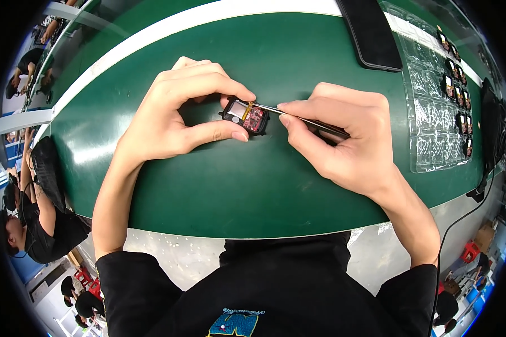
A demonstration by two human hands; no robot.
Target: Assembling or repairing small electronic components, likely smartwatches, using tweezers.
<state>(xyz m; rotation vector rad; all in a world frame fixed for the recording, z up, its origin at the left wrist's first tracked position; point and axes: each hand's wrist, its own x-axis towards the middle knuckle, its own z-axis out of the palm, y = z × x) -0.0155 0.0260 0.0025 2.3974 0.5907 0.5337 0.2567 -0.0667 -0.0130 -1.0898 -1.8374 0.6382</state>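
Note:
Between the thumb and fingers of my left hand (pixel 194 104) is a small black electronic device housing (pixel 258 130), its inside facing up. A red circuit board (pixel 255 118) and a silvery rectangular part (pixel 238 108) show in it, with a strip of amber film between them. My right hand (pixel 348 132) is closed in a pen-like grip round a pair of thin dark metal tweezers (pixel 303 119). The tweezers' tip reaches the upper edge of the housing, close to my left index finger. Whether the tip pinches anything is too small to tell.
A clear plastic blister tray (pixel 427 135) at the right holds several similar small devices (pixel 465 123). A black phone (pixel 371 36) lies at the far edge of the green table (pixel 225 196). A dark cable (pixel 461 219) hangs at the right. Another person (pixel 45 224) sits at the left.

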